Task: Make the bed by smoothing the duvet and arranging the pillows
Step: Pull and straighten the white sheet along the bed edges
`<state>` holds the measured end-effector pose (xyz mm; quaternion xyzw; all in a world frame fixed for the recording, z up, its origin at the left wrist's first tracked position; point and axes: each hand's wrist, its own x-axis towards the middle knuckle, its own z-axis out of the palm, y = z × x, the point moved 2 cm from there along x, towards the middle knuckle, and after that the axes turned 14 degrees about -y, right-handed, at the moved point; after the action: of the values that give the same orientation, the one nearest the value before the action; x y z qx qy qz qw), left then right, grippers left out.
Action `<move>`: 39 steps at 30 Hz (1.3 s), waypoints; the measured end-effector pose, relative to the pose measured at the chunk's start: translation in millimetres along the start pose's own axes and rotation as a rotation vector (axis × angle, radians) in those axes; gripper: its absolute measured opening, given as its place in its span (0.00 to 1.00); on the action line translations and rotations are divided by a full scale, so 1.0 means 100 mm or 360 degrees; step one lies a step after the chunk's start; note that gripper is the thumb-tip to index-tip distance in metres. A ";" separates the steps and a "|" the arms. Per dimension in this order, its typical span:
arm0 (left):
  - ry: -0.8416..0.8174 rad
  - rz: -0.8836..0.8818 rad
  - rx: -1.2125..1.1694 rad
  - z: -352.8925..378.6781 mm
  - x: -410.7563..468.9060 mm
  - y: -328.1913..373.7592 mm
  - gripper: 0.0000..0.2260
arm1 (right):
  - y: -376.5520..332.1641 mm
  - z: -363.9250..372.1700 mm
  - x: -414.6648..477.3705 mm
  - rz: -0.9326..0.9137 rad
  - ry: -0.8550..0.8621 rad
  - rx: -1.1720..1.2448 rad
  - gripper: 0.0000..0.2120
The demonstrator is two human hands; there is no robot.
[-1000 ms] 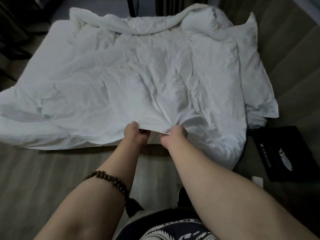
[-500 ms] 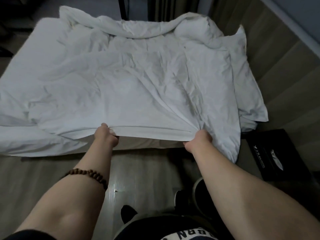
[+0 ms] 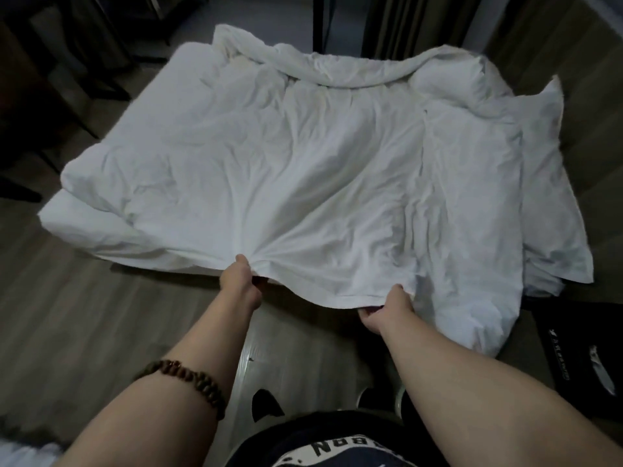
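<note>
Left grip (image 3: 240, 281) and right grip (image 3: 387, 306) pinch the duvet (image 3: 303, 163) hem, seemingly raised.

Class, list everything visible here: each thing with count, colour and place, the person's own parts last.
Crumpled white cloth duvet: one, white, centre of view, near edge lifted.
Flat white pillow: one, white, beside the duvet's right edge.
Flat black box with white print: one, black, lower right of view.
Grey-brown plank floor: one, grey-brown, in front and to the left of the duvet.
Dark curtain: one, dark, top of view.
Brown bead bracelet: one, brown, on the left forearm.
Left hand: one, grips the duvet's near edge.
Right hand: one, grips the same edge, further right.
</note>
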<state>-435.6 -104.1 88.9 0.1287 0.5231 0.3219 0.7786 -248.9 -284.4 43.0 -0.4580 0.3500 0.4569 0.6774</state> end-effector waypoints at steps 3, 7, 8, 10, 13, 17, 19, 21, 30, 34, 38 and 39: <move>-0.0106 0.0004 0.0036 0.11 -0.01 0.00 0.04 | 0.35 0.23 -0.14 0.0176 -0.0260 -0.0057 0.16; -0.0189 -0.0035 0.0128 0.11 -0.02 -0.06 0.07 | 0.70 0.63 -0.24 0.0238 -0.0498 -0.0222 0.12; -0.0204 -0.0054 0.0109 0.11 -0.05 -0.03 0.07 | 0.74 0.73 -0.26 0.0178 -0.0507 -0.0201 0.14; -0.0230 -0.0066 0.0037 0.08 -0.02 0.03 0.08 | 0.77 0.90 -0.29 0.0057 -0.0512 -0.0115 0.17; -0.0289 -0.0091 -0.0058 0.08 0.06 0.14 0.10 | 0.72 1.10 -0.36 -0.0059 -0.0511 0.0093 0.17; -0.0397 -0.0148 -0.0168 0.19 0.20 0.26 0.10 | 0.75 1.28 -0.50 -0.0143 -0.0540 0.0319 0.20; -0.0431 -0.0202 -0.0183 0.26 0.29 0.32 0.09 | 0.74 1.33 -0.55 -0.0202 -0.0565 0.0393 0.20; -0.0435 -0.0249 -0.0202 0.26 0.41 0.40 0.09 | 0.70 1.31 -0.61 -0.0284 -0.0562 0.0437 0.20; -0.0266 -0.0132 -0.0231 -0.35 1.05 1.24 0.11 | 0.66 1.12 -0.61 -0.0519 -0.0340 0.0395 0.18; -0.0307 0.0004 -0.0409 -0.64 0.95 1.35 0.08 | 0.91 1.21 -0.51 -0.0425 -0.0249 0.0317 0.10; -0.0349 0.0037 -0.0345 -0.93 0.75 1.30 0.10 | 1.37 1.38 -0.32 -0.0162 -0.0269 -0.0014 0.14; -0.0384 0.0038 -0.0336 -0.96 0.68 1.30 0.10 | 1.55 1.46 -0.29 -0.0048 -0.0342 -0.0107 0.16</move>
<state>-552.4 24.8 68.7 0.0901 0.3873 0.3666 0.8411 -396.1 -130.7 71.4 -0.4341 0.2529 0.5046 0.7021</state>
